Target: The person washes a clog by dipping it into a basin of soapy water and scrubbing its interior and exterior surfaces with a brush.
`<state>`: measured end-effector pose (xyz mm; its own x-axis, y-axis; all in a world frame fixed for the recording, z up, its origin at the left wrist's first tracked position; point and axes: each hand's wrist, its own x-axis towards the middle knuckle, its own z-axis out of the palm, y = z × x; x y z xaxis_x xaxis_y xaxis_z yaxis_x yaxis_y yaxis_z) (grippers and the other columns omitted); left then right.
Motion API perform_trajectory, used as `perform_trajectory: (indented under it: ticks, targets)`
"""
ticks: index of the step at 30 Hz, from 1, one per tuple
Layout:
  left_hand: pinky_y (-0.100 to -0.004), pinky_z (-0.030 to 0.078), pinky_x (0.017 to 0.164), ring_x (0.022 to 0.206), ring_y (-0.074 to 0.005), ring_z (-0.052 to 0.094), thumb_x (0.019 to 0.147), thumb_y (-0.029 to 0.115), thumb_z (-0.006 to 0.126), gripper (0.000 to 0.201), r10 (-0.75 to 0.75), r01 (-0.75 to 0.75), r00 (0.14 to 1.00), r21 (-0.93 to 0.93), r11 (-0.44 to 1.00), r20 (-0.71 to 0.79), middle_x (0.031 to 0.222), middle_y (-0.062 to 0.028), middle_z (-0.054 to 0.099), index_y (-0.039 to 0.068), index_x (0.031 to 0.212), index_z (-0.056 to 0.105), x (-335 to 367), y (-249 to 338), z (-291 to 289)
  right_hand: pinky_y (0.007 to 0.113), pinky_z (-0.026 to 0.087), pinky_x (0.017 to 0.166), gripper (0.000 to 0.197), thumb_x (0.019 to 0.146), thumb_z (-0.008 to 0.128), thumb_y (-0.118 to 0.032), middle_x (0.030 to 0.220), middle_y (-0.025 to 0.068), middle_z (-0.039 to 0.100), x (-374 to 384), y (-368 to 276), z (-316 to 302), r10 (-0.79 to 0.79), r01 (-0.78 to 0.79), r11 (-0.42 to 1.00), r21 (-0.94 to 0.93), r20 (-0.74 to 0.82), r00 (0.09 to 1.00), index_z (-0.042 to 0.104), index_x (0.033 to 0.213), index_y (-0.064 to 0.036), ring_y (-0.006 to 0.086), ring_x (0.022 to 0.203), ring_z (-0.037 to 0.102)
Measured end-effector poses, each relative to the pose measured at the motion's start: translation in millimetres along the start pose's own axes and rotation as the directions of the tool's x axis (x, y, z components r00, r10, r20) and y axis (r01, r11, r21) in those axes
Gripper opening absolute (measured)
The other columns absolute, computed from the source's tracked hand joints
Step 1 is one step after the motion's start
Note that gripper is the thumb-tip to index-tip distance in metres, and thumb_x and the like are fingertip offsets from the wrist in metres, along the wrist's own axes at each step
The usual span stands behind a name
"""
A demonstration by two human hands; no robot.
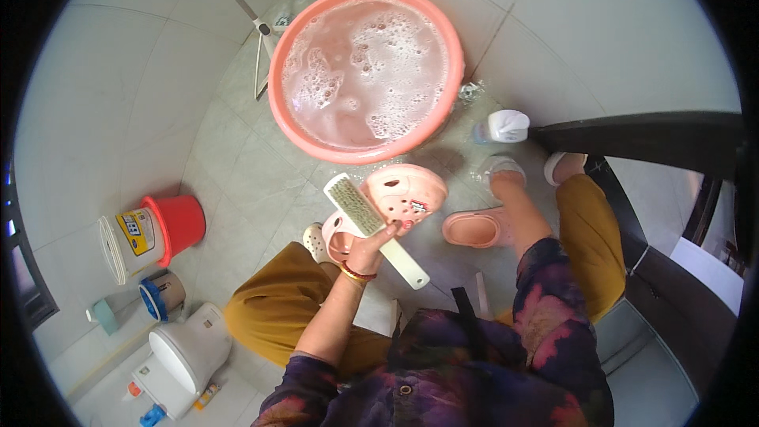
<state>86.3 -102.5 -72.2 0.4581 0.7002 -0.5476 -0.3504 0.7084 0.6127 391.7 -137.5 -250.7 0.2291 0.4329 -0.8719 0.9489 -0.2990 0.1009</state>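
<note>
My left hand [368, 252] grips a scrub brush [356, 204] and a pink clog [405, 190] together. The brush has a white handle, and its pale bristles face up. Small charms sit on the clog's holed upper. Off to the right, my right hand [507, 180] reaches down beside a whitish, partly see-through thing [500, 164] that I cannot make out; its fingers do not show clearly. A second pink clog [473, 229] rests on the floor between my arms. Beyond my hands stands a large pink basin [455, 83] of cloudy, foamy water.
A white bottle [506, 126] lies right of the basin, near a dark frame [640, 136]. A metal stand [257, 28] leans at the far left. Left are a red bucket [180, 225], a white bucket [126, 245] and a toilet [183, 352]. My feet wear white clogs [315, 242].
</note>
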Motion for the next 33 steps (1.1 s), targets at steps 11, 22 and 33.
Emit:
perform_trajectory:
  ticks: [11,22,33]
  targets:
    - [-0.0364,0.047,0.087,0.1,-0.0216,0.055,0.078,0.001,0.061,0.055,-0.024,0.022,0.999,-0.049,0.999,-0.039,0.114,-0.0095,0.051,0.001,0.126,0.035,4.3,4.1,-12.0,0.038,0.039,0.093,0.033,0.084,0.041,-0.015,0.124,0.0093,0.051,15.1,2.1,19.3,-0.075,0.062,0.995,-0.081,-0.169,0.983,0.058,0.113,-0.0102,0.0244,0.114,0.049]
    - [-0.0335,0.048,0.086,0.095,-0.0208,0.058,0.078,0.002,0.062,0.046,0.017,-0.017,1.0,0.041,0.999,0.02,0.107,-0.0105,0.057,-0.001,0.12,0.044,1.8,6.0,-11.4,0.038,0.037,0.095,0.037,0.084,0.041,-0.018,0.129,0.0097,0.047,-8.0,26.1,19.6,-0.057,0.065,0.989,-0.136,0.065,0.996,0.055,0.118,-0.016,0.0267,0.119,0.044]
    - [-0.0376,0.047,0.09,0.1,-0.0249,0.056,0.08,0.003,0.059,0.056,0.136,-0.138,0.978,-0.001,0.99,0.155,0.114,-0.0125,0.051,0.001,0.129,0.031,-18.4,22.2,5.1,0.035,0.044,0.082,0.037,0.087,0.035,-0.008,0.104,0.0127,0.062,-221.9,-7.2,-82.1,-0.227,0.664,0.44,0.605,-0.641,0.734,0.055,0.118,-0.0139,0.0261,0.1,0.057]
